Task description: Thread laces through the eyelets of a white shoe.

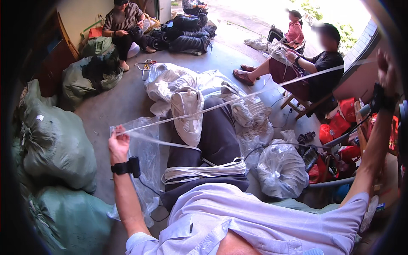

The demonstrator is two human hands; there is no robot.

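Observation:
A long white shoelace (263, 88) is stretched in a slanting line across the view, above my lap. At the left, my left hand (119, 144) is closed on it, and a loose length droops back toward my thighs. Far out to the right and raised, my right hand (386, 73) is closed on the lace's other end, its fingers partly blurred. A white sneaker (187, 103) rests on my dark trousers between my knees, toe toward me, and the taut lace crosses in front of it. A bundle of white laces (204, 171) lies over my thighs.
White shoes in clear plastic (168, 80) lie ahead; a bag of shoes (282, 170) sits to my right. Green sacks (55, 140) stand left. Red bags (338, 127) crowd the right. A seated person (327, 68) works nearby; others sit farther back beside black bundles (187, 36).

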